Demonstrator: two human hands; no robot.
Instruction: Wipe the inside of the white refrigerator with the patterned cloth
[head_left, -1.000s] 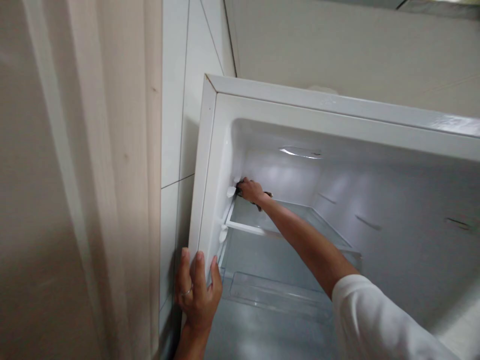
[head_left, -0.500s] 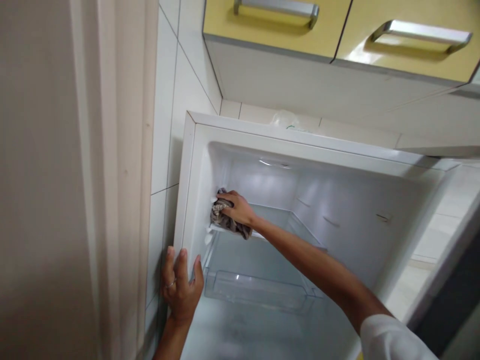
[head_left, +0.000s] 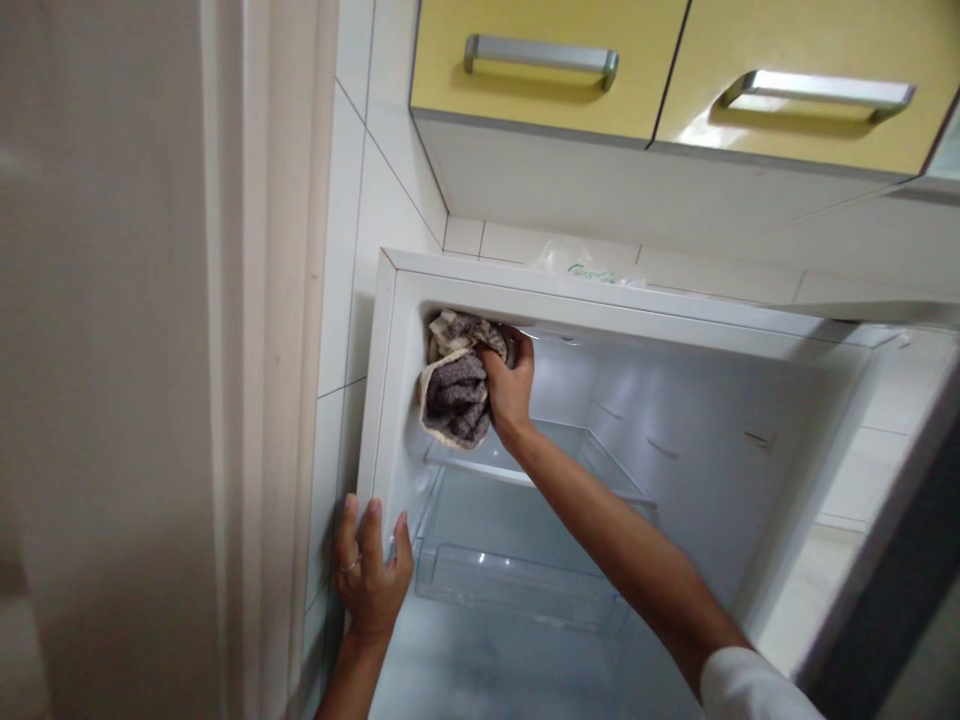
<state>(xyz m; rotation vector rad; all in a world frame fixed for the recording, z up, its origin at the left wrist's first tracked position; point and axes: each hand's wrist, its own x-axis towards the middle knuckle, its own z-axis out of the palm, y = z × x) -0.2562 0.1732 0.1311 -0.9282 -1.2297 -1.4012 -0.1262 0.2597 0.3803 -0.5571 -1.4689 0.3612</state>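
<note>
A grey-brown cloth (head_left: 457, 398) with a pale border is bunched in my right hand (head_left: 511, 385). My fingers are closed on it, and it lies against the upper left inside corner of the open refrigerator (head_left: 645, 310). My left hand (head_left: 375, 575), with a ring on one finger, rests on the refrigerator's left front edge. Its fingers are stretched and apart, the thumb toward the inside. Below the cloth sits a glass shelf (head_left: 555, 445) with a white front edge. A clear plastic bin or drawer (head_left: 517, 585) shows lower down.
Yellow cabinets (head_left: 540, 80) with metal handles hang above the refrigerator. A clear plastic bag (head_left: 574, 262) lies on its top. White wall tiles (head_left: 352, 300) and a beige door frame (head_left: 277, 400) stand close on the left. A dark panel (head_left: 892, 560) is at the right.
My right hand has moved the cloth up from the shelf's left end to the top left corner, and more of the cloth now hangs open. My left hand stays on the edge.
</note>
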